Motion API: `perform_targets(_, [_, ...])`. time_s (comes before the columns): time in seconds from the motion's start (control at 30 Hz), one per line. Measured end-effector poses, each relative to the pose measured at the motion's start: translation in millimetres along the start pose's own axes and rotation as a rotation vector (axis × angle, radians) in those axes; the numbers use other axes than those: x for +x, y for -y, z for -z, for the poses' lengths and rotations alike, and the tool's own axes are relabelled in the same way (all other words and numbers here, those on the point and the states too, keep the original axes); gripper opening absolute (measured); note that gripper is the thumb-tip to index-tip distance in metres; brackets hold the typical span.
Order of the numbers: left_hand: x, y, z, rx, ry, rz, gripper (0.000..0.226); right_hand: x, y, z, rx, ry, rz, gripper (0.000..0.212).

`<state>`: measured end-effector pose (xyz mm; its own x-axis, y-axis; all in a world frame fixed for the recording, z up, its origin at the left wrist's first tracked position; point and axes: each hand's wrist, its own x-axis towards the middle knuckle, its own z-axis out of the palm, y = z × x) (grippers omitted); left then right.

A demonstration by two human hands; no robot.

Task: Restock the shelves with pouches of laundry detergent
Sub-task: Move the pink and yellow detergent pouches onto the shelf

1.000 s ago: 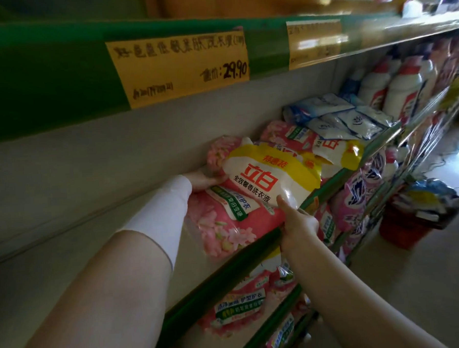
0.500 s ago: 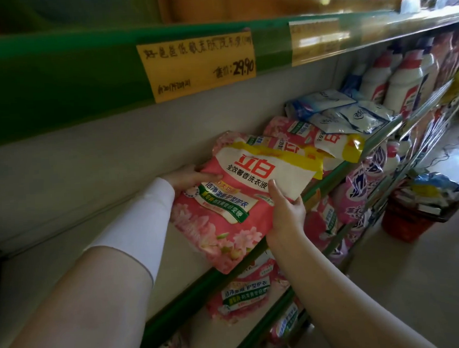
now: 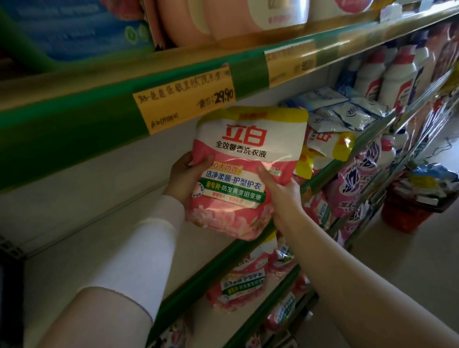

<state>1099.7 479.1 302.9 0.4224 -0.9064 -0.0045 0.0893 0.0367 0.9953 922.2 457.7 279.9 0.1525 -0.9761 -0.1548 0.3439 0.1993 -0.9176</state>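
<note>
Supermarket shelving is filling the view, its green-lipped boards running away toward 2 o'clock, with a yellow price tag (image 3: 184, 99) hanging on the lip overhead. Both hands are holding one pink-and-white detergent pouch (image 3: 251, 156) upright at the front of the middle shelf (image 3: 99, 249); whether its bottom edge is touching the green lip I cannot tell. Its long axis is running from 12 to 6 o'clock, yellow top uppermost and leaning slightly toward 1, printed face turning to the camera. The left hand (image 3: 183, 176) is gripping the pouch's 9 o'clock edge, thumb curling over the front. The right hand (image 3: 282, 197) is clasping its 4 o'clock side, thumb pressing on the front, the other fingers hiding behind. Matching pouches (image 3: 325, 145) are lying stacked at 3 o'clock of the held one, just beside it, while bare board is stretching out at 8 o'clock. The left hand is sitting deeper in the shelf, so it seems the better placed to steer the pouch inward. A red basket (image 3: 406, 212) is standing on the floor at 4 o'clock.
</note>
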Motion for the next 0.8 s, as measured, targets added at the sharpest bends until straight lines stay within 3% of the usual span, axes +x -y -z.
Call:
perform_targets(0.43, [-15.1, -5.3, -22.6, -0.084, -0.119, 0.051, 0.028, 19.8, 22.0, 4.0, -0.177, -0.1, 0.067, 0.016])
perform_targets(0.7, [-25.2, -1.0, -13.5, -0.106, -0.254, 0.063, 0.012, 39.1, 16.5, -7.0, -0.262, 0.02, -0.016, 0.029])
perform_targets(0.8, [-29.7, 2.3, -15.2, -0.112, -0.356, 0.044, 0.019, 49.8, 15.1, -11.3, -0.264, 0.111, -0.031, 0.025])
